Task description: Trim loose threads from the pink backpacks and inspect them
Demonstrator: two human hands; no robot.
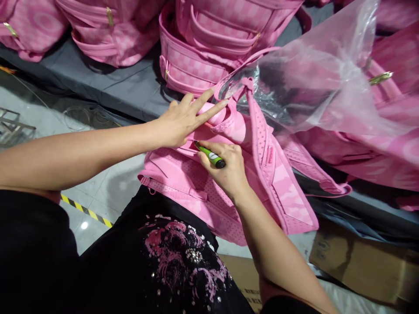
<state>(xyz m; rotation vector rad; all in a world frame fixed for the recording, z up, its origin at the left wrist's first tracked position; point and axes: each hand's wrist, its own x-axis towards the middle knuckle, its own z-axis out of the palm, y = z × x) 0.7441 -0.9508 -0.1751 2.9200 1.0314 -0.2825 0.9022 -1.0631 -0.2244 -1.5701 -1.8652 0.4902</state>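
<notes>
A pink backpack [225,203] lies in front of me against the table edge, its dotted back padding and shoulder straps facing up. My left hand [185,117] rests on its upper part with fingers spread, close to a pink strap loop. In my right hand [225,165] is a green and black pen-shaped tool [211,155]. Its dark tip points at the fabric beside my left thumb; whether it touches there I cannot tell. One padded shoulder strap [265,135] stands up to the right of my right hand.
Several pink checked backpacks [209,65] line the grey-covered table [131,91]. A clear plastic bag [314,83] spreads over the right side. Below right is a cardboard box [363,261]. Yellow and black tape [87,210] runs across the tiled floor at left.
</notes>
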